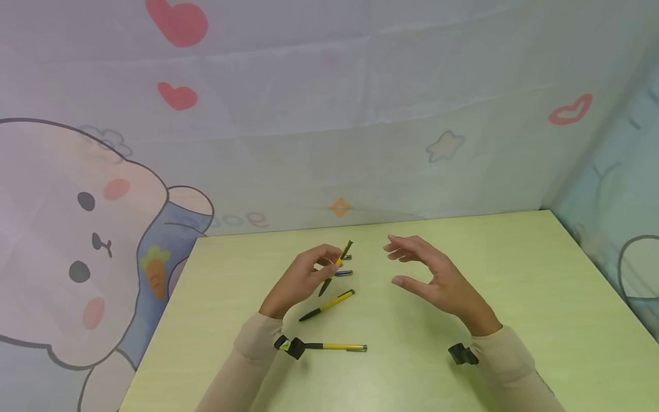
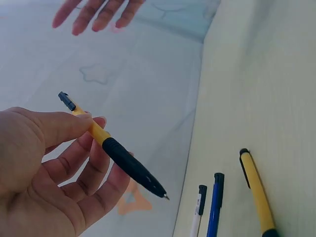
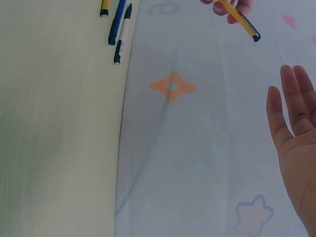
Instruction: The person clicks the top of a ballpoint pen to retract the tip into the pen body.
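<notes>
My left hand [image 1: 304,277] pinches a yellow and black ballpoint pen [image 2: 100,134] between thumb and fingers, above the table. Its metal writing tip shows in the left wrist view, pointing down and away from the palm. To the right, my right hand [image 1: 437,274] hovers with fingers spread apart from the thumb and nothing between them. Below the left hand a second yellow pen [image 1: 334,305] lies slanted on the table. A blue pen [image 2: 215,205] and a white pen [image 2: 198,210] lie side by side farther back, partly hidden by the left hand in the head view.
Nearer the front, another yellow pen [image 1: 342,347] lies crosswise, its dark end beside the left wrist camera [image 1: 291,347]. The pale table [image 1: 540,297] meets a printed cloth backdrop [image 1: 309,114] at its far edge, with another cloth at the right.
</notes>
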`<move>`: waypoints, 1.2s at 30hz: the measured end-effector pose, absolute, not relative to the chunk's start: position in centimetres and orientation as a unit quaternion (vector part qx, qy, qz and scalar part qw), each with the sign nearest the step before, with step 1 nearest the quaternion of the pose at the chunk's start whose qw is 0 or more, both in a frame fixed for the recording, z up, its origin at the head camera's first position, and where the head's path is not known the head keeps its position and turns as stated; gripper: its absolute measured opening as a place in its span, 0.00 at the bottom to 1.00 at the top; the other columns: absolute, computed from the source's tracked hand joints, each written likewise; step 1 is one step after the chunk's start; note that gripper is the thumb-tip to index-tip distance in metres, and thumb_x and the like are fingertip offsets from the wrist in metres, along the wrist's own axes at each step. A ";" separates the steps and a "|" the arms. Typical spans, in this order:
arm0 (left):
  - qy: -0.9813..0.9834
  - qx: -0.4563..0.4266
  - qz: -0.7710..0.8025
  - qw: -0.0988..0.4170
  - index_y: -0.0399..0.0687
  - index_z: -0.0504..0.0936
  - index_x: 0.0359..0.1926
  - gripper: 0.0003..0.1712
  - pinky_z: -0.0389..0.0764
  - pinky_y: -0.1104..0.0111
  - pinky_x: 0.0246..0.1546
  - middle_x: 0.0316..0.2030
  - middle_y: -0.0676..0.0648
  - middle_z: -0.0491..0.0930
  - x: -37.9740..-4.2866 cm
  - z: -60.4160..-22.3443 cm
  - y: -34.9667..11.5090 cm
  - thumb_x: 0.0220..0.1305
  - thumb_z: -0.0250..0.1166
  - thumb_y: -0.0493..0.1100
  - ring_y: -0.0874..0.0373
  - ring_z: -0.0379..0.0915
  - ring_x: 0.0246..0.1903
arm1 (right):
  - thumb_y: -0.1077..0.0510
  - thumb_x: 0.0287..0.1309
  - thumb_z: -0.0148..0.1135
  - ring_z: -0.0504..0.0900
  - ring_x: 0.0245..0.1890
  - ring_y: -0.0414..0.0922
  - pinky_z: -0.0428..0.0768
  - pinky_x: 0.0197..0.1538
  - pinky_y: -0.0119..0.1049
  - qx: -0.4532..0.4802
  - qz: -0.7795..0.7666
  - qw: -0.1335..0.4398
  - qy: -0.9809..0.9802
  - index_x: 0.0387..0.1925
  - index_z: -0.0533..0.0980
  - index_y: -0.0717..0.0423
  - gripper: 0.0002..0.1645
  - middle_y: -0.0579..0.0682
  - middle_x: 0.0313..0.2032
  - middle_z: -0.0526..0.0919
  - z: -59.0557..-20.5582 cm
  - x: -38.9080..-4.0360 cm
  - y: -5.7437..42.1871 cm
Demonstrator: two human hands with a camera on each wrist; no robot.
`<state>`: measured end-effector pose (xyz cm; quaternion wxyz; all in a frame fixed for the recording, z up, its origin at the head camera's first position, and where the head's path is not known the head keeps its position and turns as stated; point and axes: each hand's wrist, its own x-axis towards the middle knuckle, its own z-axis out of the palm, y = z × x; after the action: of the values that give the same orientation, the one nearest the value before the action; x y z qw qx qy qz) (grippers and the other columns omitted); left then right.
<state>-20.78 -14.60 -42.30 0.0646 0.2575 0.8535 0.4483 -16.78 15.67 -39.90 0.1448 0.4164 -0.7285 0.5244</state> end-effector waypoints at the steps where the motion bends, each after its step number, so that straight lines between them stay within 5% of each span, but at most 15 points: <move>1: 0.850 0.258 0.455 0.063 0.47 0.77 0.63 0.18 0.80 0.56 0.53 0.53 0.45 0.82 -20.6 -42.1 -14.5 0.76 0.60 0.41 0.55 0.79 0.51 | 0.78 0.49 0.71 0.81 0.54 0.51 0.81 0.57 0.44 0.418 0.523 0.145 -0.729 0.70 0.67 0.65 0.45 0.55 0.57 0.79 -39.9 -16.8 15.6; 8: 0.828 0.245 0.502 0.058 0.49 0.77 0.62 0.17 0.84 0.59 0.46 0.51 0.48 0.82 -19.4 -41.1 -13.7 0.75 0.61 0.40 0.54 0.80 0.49 | 0.78 0.50 0.70 0.80 0.53 0.58 0.80 0.58 0.44 0.422 0.522 0.140 -0.728 0.71 0.66 0.65 0.45 0.55 0.57 0.79 -39.7 -17.1 15.4; 25: 0.776 0.253 0.574 0.061 0.47 0.79 0.56 0.13 0.88 0.59 0.37 0.47 0.45 0.83 -17.9 -39.0 -11.1 0.73 0.63 0.36 0.52 0.82 0.44 | 0.74 0.50 0.74 0.81 0.54 0.56 0.79 0.59 0.43 0.420 0.508 0.135 -0.740 0.72 0.65 0.62 0.48 0.54 0.59 0.78 -38.8 -17.6 14.8; 36: 0.728 0.226 0.643 0.075 0.48 0.78 0.58 0.15 0.88 0.54 0.39 0.50 0.42 0.80 -17.3 -38.2 -10.0 0.73 0.62 0.40 0.48 0.79 0.50 | 0.70 0.49 0.78 0.81 0.57 0.50 0.79 0.60 0.44 0.414 0.500 0.123 -0.751 0.74 0.64 0.54 0.53 0.48 0.60 0.77 -39.9 -18.9 14.6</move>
<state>-17.33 -10.05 -38.16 0.0752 0.2261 0.7282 0.6427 -18.91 14.57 -39.87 0.1229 0.4143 -0.7506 0.4998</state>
